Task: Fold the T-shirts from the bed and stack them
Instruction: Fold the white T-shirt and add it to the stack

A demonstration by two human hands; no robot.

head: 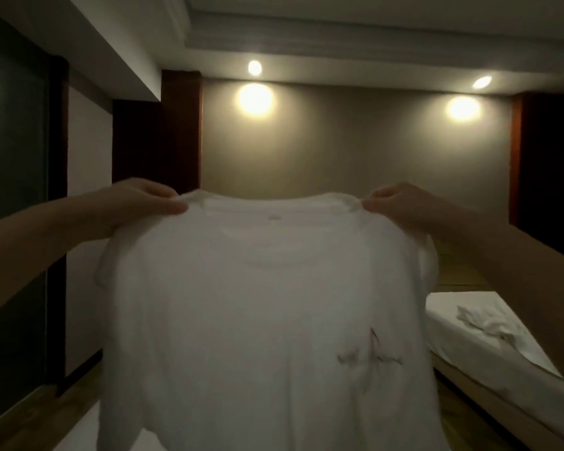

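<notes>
You hold a white T-shirt [267, 304] up in the air before you, spread out by its shoulders. Your left hand [144, 203] pinches one shoulder and your right hand [401, 206] the other, each grip closed tight on the cloth. The shirt hangs straight and slightly blurred, with a small mark [274, 217] under the collar and a dark scribbled print [368, 354] low on the right. Behind it, a crumpled white garment [484, 322] lies on the bed [534, 395].

Dim and warm overall. Lit only by two ceiling spotlights [254, 67] at 12 and 1 o'clock, throwing glaring pools on the wall [355, 148]. Deep shadow at 9 o'clock. Soft, slightly blurred shirt [258, 304]; bent lines toward edges.
</notes>
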